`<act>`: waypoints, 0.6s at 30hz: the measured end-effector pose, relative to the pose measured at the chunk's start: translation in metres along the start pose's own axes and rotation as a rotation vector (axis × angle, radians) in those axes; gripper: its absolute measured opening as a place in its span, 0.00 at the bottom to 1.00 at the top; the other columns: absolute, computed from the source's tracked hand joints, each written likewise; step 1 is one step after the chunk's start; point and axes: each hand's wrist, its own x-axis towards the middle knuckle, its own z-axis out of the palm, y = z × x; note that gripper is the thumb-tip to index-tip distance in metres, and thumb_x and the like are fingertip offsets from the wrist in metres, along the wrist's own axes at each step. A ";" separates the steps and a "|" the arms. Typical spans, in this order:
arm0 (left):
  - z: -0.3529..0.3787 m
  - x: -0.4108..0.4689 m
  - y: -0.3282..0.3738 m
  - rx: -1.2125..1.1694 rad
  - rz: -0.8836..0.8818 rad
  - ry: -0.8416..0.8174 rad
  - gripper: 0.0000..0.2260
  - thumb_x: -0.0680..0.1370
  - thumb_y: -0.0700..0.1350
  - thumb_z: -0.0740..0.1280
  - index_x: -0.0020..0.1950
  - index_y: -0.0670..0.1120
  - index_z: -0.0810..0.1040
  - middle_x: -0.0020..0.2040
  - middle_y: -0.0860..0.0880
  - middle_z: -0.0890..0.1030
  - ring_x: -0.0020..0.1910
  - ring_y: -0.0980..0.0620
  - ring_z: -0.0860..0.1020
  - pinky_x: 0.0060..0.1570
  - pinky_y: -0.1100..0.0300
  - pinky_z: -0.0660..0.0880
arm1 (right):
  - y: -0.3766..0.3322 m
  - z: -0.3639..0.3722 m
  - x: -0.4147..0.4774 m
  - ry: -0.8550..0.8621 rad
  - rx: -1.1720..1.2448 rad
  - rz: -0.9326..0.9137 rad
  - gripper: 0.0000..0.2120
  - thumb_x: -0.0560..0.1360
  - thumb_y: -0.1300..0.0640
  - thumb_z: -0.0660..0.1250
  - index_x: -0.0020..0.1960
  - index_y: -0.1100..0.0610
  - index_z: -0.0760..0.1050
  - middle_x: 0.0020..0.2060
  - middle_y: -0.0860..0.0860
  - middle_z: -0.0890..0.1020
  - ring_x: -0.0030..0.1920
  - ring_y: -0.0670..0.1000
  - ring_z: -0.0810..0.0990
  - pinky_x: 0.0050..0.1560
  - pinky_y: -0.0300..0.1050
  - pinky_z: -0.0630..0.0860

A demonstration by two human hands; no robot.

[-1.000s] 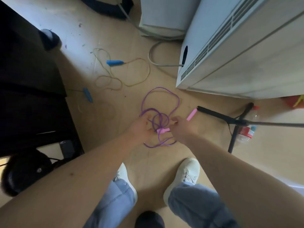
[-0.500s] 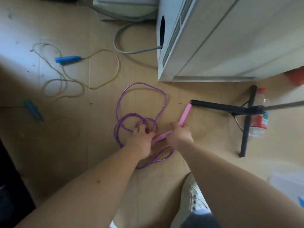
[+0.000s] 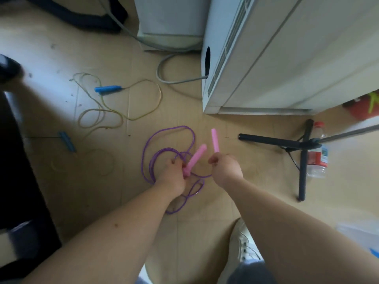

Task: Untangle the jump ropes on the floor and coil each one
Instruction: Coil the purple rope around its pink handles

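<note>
Head view: the step in hand looks like the untangling of the purple rope (image 3: 148,152), with both ends already found and lifted. The left grip (image 3: 172,174) is curled tight round the lower end of one pink handle (image 3: 195,158), which slants up and away from it. A few purple strands are bunched at its fingers, though I cannot tell whether they are clamped or only lie against them. The right grip (image 3: 225,167) is closed round the base of the other pink handle (image 3: 215,140), which stands nearly upright out of its top. The two handles are close but apart, and a purple strand sags between the grips.

The rest of the purple rope lies on the floor (image 3: 184,232) in crossed loops, one wide loop beyond the left grip and smaller ones under the left wrist. Both forearms reach forward and down, wrists near each other.

The next move probably calls for drawing the handles apart and up so the loops pull free. It will need care where strands cross near the left grip, since a hard pull could tighten a knot there. Coiling can follow once the rope hangs clear.

The yellow rope (image 3: 143,115) with blue handles (image 3: 107,89) lies loose, well apart to the far left, not yet coiled.
</note>
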 end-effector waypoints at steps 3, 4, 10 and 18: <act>-0.021 -0.020 0.005 -0.167 0.074 0.066 0.12 0.76 0.49 0.67 0.57 0.48 0.77 0.55 0.46 0.78 0.53 0.45 0.80 0.55 0.52 0.76 | -0.021 -0.016 -0.023 0.031 0.088 -0.073 0.15 0.77 0.64 0.57 0.51 0.48 0.79 0.56 0.54 0.77 0.46 0.56 0.79 0.46 0.44 0.76; -0.028 -0.028 0.007 -0.198 0.087 0.075 0.11 0.76 0.47 0.67 0.57 0.48 0.77 0.52 0.48 0.81 0.51 0.47 0.81 0.52 0.54 0.76 | -0.027 -0.021 -0.031 0.040 0.121 -0.103 0.15 0.76 0.65 0.57 0.49 0.49 0.78 0.54 0.54 0.79 0.45 0.55 0.79 0.43 0.43 0.73; -0.067 -0.087 0.031 -0.430 0.212 0.317 0.09 0.81 0.49 0.66 0.60 0.51 0.75 0.46 0.52 0.82 0.43 0.51 0.82 0.44 0.57 0.77 | -0.062 -0.047 -0.091 0.114 0.297 -0.296 0.06 0.77 0.62 0.63 0.49 0.51 0.74 0.41 0.45 0.78 0.42 0.50 0.76 0.33 0.37 0.66; -0.138 -0.183 0.069 -0.632 0.280 0.539 0.19 0.81 0.60 0.63 0.62 0.48 0.80 0.51 0.52 0.85 0.49 0.51 0.84 0.50 0.54 0.79 | -0.094 -0.097 -0.182 -0.120 0.636 -0.444 0.25 0.72 0.66 0.71 0.65 0.53 0.69 0.47 0.54 0.85 0.43 0.52 0.85 0.45 0.48 0.81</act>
